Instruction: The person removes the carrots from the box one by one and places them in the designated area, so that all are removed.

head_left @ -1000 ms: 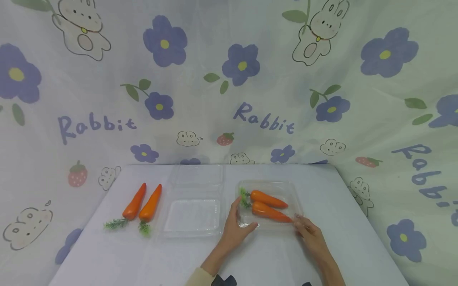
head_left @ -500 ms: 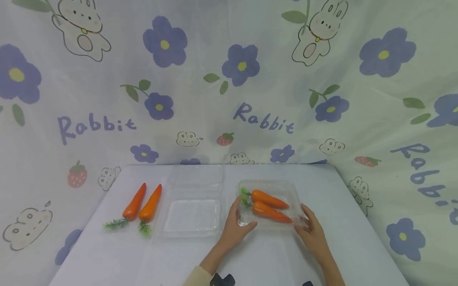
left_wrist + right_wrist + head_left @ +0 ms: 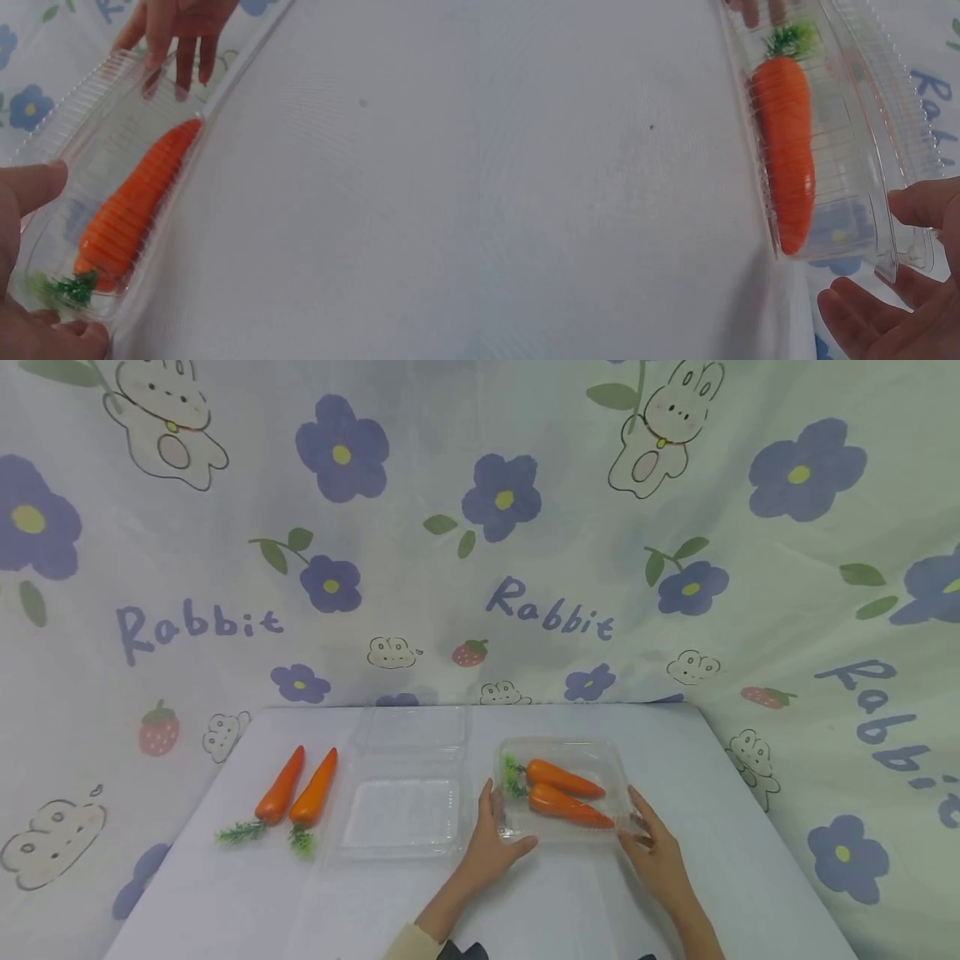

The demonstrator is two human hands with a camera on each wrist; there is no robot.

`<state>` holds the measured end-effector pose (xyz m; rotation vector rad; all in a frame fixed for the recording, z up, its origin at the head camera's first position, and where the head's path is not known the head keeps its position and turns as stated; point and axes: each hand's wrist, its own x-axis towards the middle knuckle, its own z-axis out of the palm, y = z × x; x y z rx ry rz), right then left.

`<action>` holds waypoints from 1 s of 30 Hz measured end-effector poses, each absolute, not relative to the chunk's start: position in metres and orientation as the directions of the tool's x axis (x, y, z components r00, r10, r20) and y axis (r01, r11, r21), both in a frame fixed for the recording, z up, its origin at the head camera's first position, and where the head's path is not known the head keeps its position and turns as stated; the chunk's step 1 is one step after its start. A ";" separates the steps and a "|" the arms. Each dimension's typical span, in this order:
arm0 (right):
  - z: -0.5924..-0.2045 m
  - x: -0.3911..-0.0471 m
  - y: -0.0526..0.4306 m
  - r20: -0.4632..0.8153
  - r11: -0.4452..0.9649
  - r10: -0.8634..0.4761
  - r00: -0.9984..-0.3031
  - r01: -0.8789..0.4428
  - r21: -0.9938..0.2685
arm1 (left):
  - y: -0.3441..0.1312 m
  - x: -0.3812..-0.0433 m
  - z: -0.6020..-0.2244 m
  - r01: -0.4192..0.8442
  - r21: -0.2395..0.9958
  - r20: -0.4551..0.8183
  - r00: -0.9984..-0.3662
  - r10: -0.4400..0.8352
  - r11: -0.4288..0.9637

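Observation:
A clear plastic clamshell box (image 3: 562, 747) on the table's right half has two carrots (image 3: 570, 806) inside, their green leafy tops at its left end. Its lid appears closed over them. My left hand (image 3: 487, 847) is at the box's left front corner, index finger along the left side and thumb spread in front. At the right front corner is my right hand (image 3: 660, 856), its fingers spread around the edge. In the right wrist view, the thumb touches the box's rim (image 3: 885, 225), while the other fingers stay spread below it.
A second clear clamshell box (image 3: 405, 852) lies opened out left of the filled one, its lid half toward the back. Two more carrots (image 3: 312, 789) lie side by side at the table's left. A rabbit-and-flower printed cloth (image 3: 420, 568) hangs behind the white table (image 3: 570, 902).
My right hand has shifted from pinching at the front right corner to spreading around the right side. The left index finger has drawn slightly away from the box's left side.

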<state>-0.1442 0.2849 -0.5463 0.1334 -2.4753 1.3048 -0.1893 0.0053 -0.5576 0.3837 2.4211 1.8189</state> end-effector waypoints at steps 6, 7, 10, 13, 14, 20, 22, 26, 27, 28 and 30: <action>-0.544 -0.142 0.282 0.355 0.604 0.067 -0.932 -0.245 -0.758 | 0.003 -0.188 -0.558 0.144 0.965 0.082 -0.959 0.271 0.220; -0.543 -0.142 0.282 0.357 0.609 0.066 -0.932 -0.246 -0.754 | 0.003 -0.188 -0.557 0.152 0.965 0.090 -0.957 0.275 0.212; -0.543 -0.142 0.283 0.357 0.613 0.059 -0.932 -0.249 -0.750 | 0.003 -0.188 -0.557 0.166 0.965 0.105 -0.953 0.284 0.201; -0.543 -0.143 0.284 0.364 0.616 0.045 -0.930 -0.261 -0.743 | 0.004 -0.189 -0.557 0.174 0.969 0.120 -0.952 0.283 0.174; -0.543 -0.143 0.284 0.366 0.617 0.040 -0.930 -0.265 -0.741 | 0.004 -0.189 -0.557 0.172 0.971 0.121 -0.952 0.281 0.164; -0.540 -0.144 0.285 0.357 0.620 0.034 -0.934 -0.260 -0.740 | 0.005 -0.187 -0.557 0.154 0.985 0.129 -0.956 0.264 0.076; -0.539 -0.144 0.285 0.348 0.622 0.032 -0.937 -0.254 -0.741 | 0.006 -0.186 -0.557 0.149 0.987 0.130 -0.958 0.254 0.056; -0.538 -0.144 0.286 0.354 0.609 0.017 -0.935 -0.271 -0.745 | 0.006 -0.185 -0.558 0.144 0.989 0.133 -0.960 0.248 0.028; -0.538 -0.144 0.287 0.358 0.605 0.013 -0.934 -0.277 -0.746 | 0.006 -0.185 -0.559 0.143 0.989 0.132 -0.959 0.249 0.028; -0.538 -0.144 0.287 0.362 0.602 0.008 -0.932 -0.285 -0.746 | 0.006 -0.185 -0.559 0.141 0.990 0.129 -0.959 0.251 0.030; -0.537 -0.144 0.288 0.367 0.598 0.002 -0.930 -0.293 -0.746 | 0.006 -0.184 -0.560 0.129 0.990 0.113 -0.960 0.258 0.048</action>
